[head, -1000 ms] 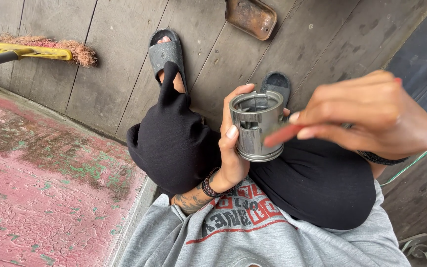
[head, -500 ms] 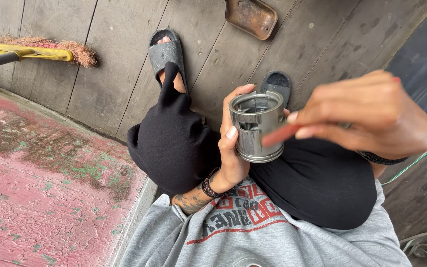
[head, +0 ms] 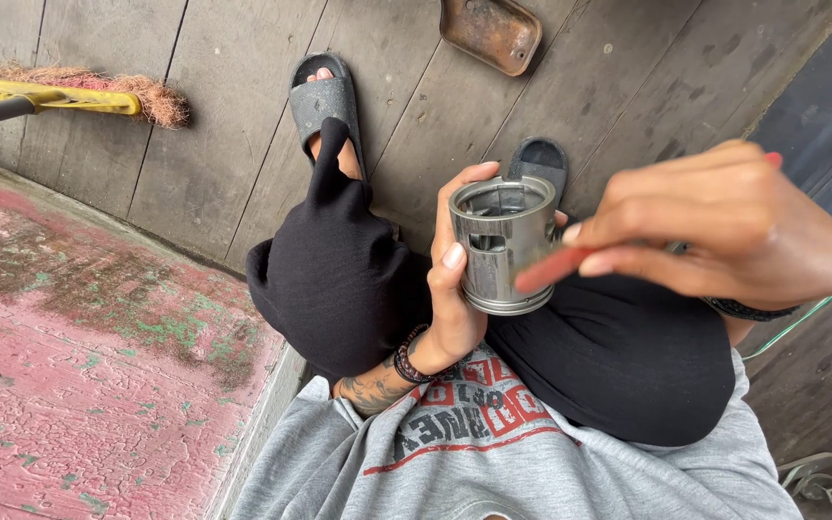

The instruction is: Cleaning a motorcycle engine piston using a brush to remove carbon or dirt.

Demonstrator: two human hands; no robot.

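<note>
Grey plank floor (head: 243,116), broom (head: 79,96) at far left edge. Left hand (head: 455,289) fingers clamped on metal cylinder (head: 503,246) above lap. Right hand (head: 715,226) fingers pinched on red tool (head: 551,272), tip touching cylinder. No change over last second; hands stay put.

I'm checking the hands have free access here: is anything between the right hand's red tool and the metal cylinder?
Nothing visible. The left hand holds the metal cylinder upright, and the red tool in the right hand already reaches its side wall.
</note>
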